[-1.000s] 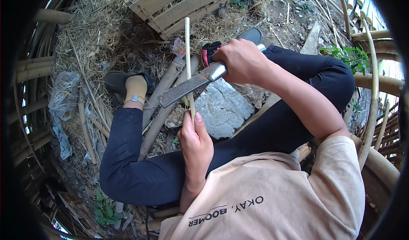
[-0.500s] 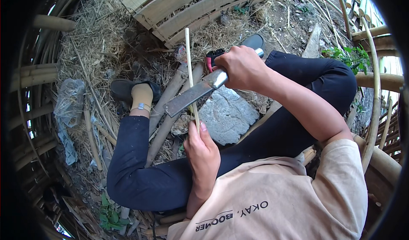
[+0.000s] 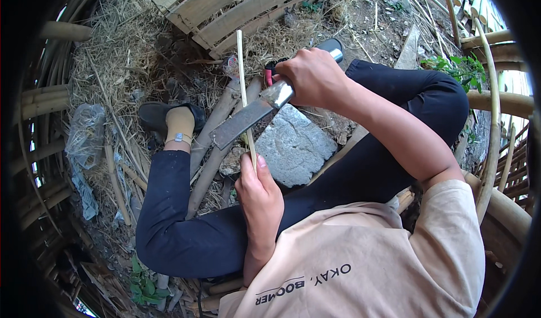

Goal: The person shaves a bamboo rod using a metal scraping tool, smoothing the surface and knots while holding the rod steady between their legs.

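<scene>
My left hand point(image 3: 260, 199) is closed round the lower end of a thin pale bamboo strip point(image 3: 242, 64), which points up and away from me. In my right hand point(image 3: 313, 80) is a broad, square-ended knife point(image 3: 239, 125), gripped by its handle. Its darkened blade lies across the strip a little beyond my left fingers and hides a short part of it. Below the blade and right of the strip, a flat grey stone point(image 3: 298, 149) rests on the ground between my legs.
A slatted wooden crate point(image 3: 225, 8) stands at the far side. Bamboo poles point(image 3: 205, 177) lie left of the stone, with dry straw point(image 3: 121, 53) beyond. A crumpled plastic bag point(image 3: 85, 135) lies at the left. Bamboo railings point(image 3: 501, 102) flank the right, near a leafy plant point(image 3: 459, 73).
The knife has shifted slightly along the strip toward my left hand. The whole view has moved a little; both hands keep their holds.
</scene>
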Action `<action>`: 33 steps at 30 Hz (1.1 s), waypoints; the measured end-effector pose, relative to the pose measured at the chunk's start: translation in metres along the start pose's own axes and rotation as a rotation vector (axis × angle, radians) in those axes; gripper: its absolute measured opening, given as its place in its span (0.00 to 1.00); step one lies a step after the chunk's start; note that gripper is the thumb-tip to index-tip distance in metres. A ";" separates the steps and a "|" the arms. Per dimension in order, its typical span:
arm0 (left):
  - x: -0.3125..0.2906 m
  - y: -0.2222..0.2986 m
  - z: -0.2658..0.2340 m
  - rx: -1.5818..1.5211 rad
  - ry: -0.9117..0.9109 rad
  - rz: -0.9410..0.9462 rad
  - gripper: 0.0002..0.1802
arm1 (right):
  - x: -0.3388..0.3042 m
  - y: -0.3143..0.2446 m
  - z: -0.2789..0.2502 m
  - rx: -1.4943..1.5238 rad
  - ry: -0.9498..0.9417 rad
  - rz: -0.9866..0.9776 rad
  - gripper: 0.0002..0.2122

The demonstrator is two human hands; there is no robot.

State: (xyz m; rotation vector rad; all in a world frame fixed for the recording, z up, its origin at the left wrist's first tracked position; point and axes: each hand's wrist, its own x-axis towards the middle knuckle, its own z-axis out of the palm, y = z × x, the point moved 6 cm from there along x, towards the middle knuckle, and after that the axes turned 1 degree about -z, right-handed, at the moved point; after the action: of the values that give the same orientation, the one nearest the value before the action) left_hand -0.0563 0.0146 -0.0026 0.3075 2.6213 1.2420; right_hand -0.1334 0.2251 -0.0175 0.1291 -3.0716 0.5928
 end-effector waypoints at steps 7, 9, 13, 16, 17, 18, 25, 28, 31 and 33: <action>-0.006 0.006 -0.005 0.089 0.054 0.025 0.09 | 0.008 0.010 -0.011 0.004 0.084 -0.019 0.06; -0.006 0.006 -0.005 0.075 0.046 0.005 0.10 | 0.015 0.030 -0.016 -0.010 0.084 0.052 0.06; -0.003 0.001 -0.001 0.029 0.036 -0.012 0.12 | 0.015 0.030 -0.035 -0.148 0.157 0.003 0.06; -0.004 0.004 -0.005 0.042 0.031 0.006 0.09 | 0.009 0.025 -0.037 -0.115 0.193 -0.010 0.06; -0.004 0.003 -0.004 0.032 0.034 0.020 0.09 | 0.009 0.026 -0.036 -0.115 0.181 -0.006 0.06; -0.004 0.003 -0.004 0.021 0.037 0.036 0.09 | 0.008 0.027 -0.034 -0.117 0.170 -0.001 0.06; 0.003 -0.005 -0.008 0.025 0.057 -0.091 0.14 | 0.002 0.008 -0.020 -0.106 0.085 -0.032 0.04; 0.006 -0.009 -0.003 0.029 0.073 -0.031 0.13 | -0.003 -0.005 -0.006 -0.087 0.029 -0.118 0.05; 0.006 -0.004 0.000 0.014 0.070 0.019 0.10 | -0.008 -0.014 -0.002 -0.090 -0.007 -0.122 0.04; 0.004 -0.002 -0.001 0.033 0.021 -0.052 0.10 | -0.006 -0.007 0.000 -0.032 0.021 -0.082 0.04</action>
State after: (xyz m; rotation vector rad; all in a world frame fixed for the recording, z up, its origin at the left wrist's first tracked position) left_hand -0.0608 0.0142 -0.0038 0.2319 2.6522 1.1934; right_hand -0.1272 0.2190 -0.0146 0.2456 -3.0367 0.5381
